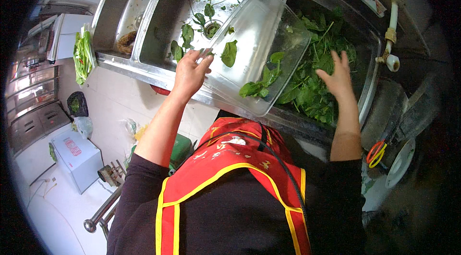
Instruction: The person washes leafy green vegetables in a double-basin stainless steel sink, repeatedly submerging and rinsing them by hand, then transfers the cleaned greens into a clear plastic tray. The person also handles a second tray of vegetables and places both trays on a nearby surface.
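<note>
A clear plastic tub (248,31) with a few green leaves in it lies tilted across the middle and right basins of a stainless steel sink (144,67). My left hand (192,71) grips the tub's left edge between thumb and fingers. Over the right basin, my right hand (336,74) is spread, fingers apart, above a heap of leafy greens (309,91); whether it touches the leaves I cannot tell. Loose leaves (187,35) lie in the middle basin around the drain (212,29).
The left basin holds a brown curved object (126,42). A bunch of pale green vegetables (83,55) hangs at the sink's left end. White pipes (393,20) run behind the right corner. Scissors (376,153) with red and yellow handles are at right. A white chest (77,152) stands lower left.
</note>
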Available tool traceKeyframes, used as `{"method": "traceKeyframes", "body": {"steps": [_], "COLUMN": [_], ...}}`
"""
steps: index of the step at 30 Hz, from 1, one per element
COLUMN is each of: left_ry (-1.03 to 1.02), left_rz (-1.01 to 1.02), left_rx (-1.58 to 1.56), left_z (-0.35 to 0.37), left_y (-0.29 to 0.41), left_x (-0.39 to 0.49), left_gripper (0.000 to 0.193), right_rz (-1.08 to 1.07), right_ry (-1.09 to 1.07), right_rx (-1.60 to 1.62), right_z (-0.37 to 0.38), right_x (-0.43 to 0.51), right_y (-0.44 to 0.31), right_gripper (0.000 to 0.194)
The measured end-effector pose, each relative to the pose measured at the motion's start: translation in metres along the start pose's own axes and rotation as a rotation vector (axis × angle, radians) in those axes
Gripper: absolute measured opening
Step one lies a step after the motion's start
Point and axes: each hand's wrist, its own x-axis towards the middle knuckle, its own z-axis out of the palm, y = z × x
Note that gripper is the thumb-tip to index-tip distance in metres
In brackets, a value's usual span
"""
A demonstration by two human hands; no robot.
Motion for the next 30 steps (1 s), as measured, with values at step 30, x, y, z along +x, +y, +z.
{"method": "traceKeyframes", "body": {"steps": [30], "left_ry": [-0.1], "left_rz": [-0.152], "left_rx": [-0.425], "left_z": [0.01], "left_y": [-0.017], "left_x": [-0.02], "left_gripper": [0.031], "right_rz": [-0.548], "right_ry": [-0.135], "right_rx": [0.524], "right_z": [0.045], "right_x": [-0.05], "right_y": [-0.126], "right_gripper": [0.037]}}
